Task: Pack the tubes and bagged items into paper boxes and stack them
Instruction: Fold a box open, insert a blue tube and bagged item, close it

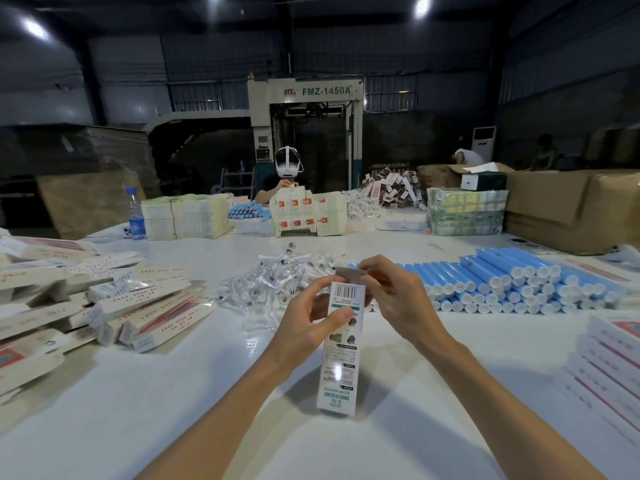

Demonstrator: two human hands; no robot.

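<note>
**Paper box being gripped in both hands above the table's near edge**

A narrow printed paper box (341, 358) is being held on end over the near middle of the white table (173, 393). Its upper part is being gripped by the left hand (308, 317), thumb and fingers curled round it. The grey top flap (349, 273) is being pinched by the right hand (398, 296). Whether the box's lower end is touching the table cannot be told.

Toward the left edge, a loose heap of closed boxes (114, 306) is being kept, and at the right edge a tidier stack of boxes (609, 362).

Just beyond the hands, the view of a pile of small bagged items (277, 282) is being partly blocked by the fingers. Beside it on the right, blue tubes (502, 285) with white caps are being stored in stacked rows.

Along the far edge, a water bottle (136, 214), stacks of flat cartons (187, 216) and a taped bundle (465, 211) are being kept. Brown cardboard cases (571, 206) are being stored at the far right corner.

Behind the far edge, something small is being handled by a seated person (287, 174) in a headset, in front of a large machine (304, 109).
</note>
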